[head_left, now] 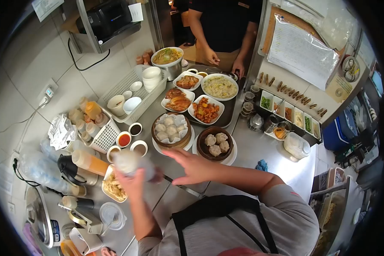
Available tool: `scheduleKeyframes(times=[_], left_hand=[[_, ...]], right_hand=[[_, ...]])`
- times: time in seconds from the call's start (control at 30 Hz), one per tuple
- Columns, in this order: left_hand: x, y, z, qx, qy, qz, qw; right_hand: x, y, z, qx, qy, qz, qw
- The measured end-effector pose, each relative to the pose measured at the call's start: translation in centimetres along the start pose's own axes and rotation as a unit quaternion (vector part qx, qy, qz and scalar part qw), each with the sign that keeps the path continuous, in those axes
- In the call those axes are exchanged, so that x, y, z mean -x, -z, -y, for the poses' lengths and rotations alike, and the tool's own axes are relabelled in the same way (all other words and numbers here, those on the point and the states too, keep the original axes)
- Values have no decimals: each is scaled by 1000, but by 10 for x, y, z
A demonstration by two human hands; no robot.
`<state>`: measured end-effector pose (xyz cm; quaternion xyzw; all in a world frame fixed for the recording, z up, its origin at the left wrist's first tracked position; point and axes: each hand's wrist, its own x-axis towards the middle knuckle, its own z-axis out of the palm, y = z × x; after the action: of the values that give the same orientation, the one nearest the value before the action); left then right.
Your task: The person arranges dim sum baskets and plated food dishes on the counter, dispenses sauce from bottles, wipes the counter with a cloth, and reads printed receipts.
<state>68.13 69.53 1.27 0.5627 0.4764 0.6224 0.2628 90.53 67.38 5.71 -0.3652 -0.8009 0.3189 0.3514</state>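
My left hand (134, 181) is wrapped round a whitish container (128, 161), smeared by motion, so its exact kind is unclear. The hand hovers above a white dish of pale yellow food strips (114, 186). My right hand (194, 166) reaches across from the right with fingers apart and nothing in them. Just beyond it stand two round steamer baskets on white plates: one holds white dumplings (170, 129) on paper, the other browner open-topped dumplings (214, 140). Small cups of red sauce (124, 139) and dark sauce (135, 129) sit beyond my left hand.
A dark tray holds a fried rice plate (219, 87), a cubed red dish (206, 109) and meat dishes. A noodle bowl (167, 56) stands behind. Bottles and a white basket (104, 136) crowd the left; garnish containers (288, 112) line the right. Another person (224, 34) stands opposite.
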Motion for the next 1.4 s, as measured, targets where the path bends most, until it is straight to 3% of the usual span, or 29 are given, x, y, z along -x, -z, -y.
scheduleKeyframes(times=[0.07, 0.1, 0.23, 0.3, 0.33, 0.43, 0.53, 0.67, 0.93, 1.07, 1.2, 1.3, 1.4], left_hand=[[20, -60, -22, 176, 30, 51, 983], [26, -79, -24, 248, 44, 54, 966], [13, -87, 13, 199, 33, 231, 952], [7, -91, 54, 182, 73, 135, 971], [0, -91, 59, 165, 137, 65, 975], [-10, -82, 85, 147, 217, 53, 964], [-9, -76, 90, 125, 240, 54, 961], [-7, -73, 104, 119, 258, 77, 956], [-12, -89, 97, 101, 298, 108, 943], [-12, -87, 116, 86, 298, 118, 943], [-9, -81, 113, 88, 312, 115, 939], [-11, -88, 120, 101, 298, 114, 942], [-12, -95, 119, 109, 285, 119, 945]], right_hand=[[-14, -15, -12, -9, 49, -56, 997], [-16, -10, -13, -12, -8, -57, 998], [-13, 31, -28, 61, -106, 1, 992], [-16, 47, -43, 235, -137, -8, 962], [-19, 54, -45, 310, -157, 0, 938], [-25, 73, -64, 486, -161, 25, 859], [-30, 82, -89, 576, -161, 35, 801], [-45, 84, -108, 629, -128, 63, 765], [-99, 63, -127, 657, -87, 57, 747], [-84, 60, -95, 613, -79, 147, 772], [-67, 82, -81, 657, -119, 198, 717], [-70, 99, -101, 696, -118, 139, 694], [-74, 99, -112, 658, -122, 88, 738]])
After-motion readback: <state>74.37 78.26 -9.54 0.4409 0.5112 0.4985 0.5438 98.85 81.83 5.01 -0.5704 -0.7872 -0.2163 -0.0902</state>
